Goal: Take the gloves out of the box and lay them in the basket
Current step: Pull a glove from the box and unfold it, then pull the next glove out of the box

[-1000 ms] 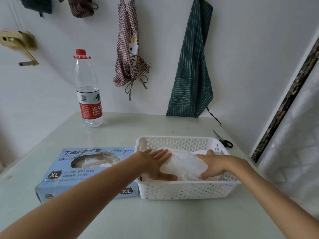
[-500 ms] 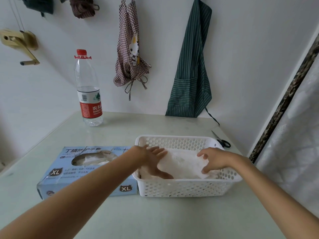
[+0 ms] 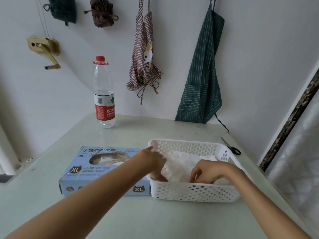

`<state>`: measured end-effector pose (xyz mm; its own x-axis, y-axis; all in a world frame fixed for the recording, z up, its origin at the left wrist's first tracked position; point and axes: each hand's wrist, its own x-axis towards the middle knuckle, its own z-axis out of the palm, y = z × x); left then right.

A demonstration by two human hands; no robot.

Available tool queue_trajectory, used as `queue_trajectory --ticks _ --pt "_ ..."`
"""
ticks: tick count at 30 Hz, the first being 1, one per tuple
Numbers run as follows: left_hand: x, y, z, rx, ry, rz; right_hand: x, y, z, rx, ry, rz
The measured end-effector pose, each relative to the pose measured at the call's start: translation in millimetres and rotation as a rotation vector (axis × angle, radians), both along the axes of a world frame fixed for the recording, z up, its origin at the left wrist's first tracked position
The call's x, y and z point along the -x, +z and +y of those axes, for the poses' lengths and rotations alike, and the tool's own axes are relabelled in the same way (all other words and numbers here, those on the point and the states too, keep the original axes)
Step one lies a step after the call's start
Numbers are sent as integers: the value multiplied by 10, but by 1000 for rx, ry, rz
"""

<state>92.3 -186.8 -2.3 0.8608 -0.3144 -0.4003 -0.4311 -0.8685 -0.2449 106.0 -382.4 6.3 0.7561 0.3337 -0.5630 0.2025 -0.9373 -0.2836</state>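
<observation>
Box [image 3: 105,169] lies just left of the left hand [image 3: 153,159], more gloves showing through its opening. Left hand reaches into basket [image 3: 193,192], fingers hidden in gloves [image 3: 181,164]; grip unclear. Right hand [image 3: 207,171], fingers curled, pinches the pile's near edge. Best to flatten the pile gently, keeping edges inside the rim.

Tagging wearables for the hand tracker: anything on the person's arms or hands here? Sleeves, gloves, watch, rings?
Nothing worn that shows. Both forearms are bare up to the frame edge, no sleeves in view. The left hand and right hand are ungloved, with no watch, band or ring visible. Some fingers are hidden in the basket.
</observation>
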Motion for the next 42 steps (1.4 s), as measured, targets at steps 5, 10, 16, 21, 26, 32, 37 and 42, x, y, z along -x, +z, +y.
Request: queue_trajectory --ticks 5,10,16,21,26,32,37,42 --pt "365 289 743 509 112 -178 126 370 67 -117 -82 -332" --pt "614 39 1692 584 455 -268 370 214 916 -433 -86 -603" --pt "623 -158 2106 756 605 -87 351 -184 1767 -324 73 -694" --pt "639 -220 2091 739 605 -70 215 -186 1892 -189 52 -617" --pt "614 -250 2048 732 649 -74 138 -283 1898 -413 21 -542" --pt "582 -246 2076 676 643 -66 147 -128 1896 -1018 -160 -525" --pt "581 -173 2010 666 553 -165 216 -11 1764 -1108 -127 -500" --pt "469 -145 1710 1124 373 -244 298 7 1840 -1151 -72 -423"
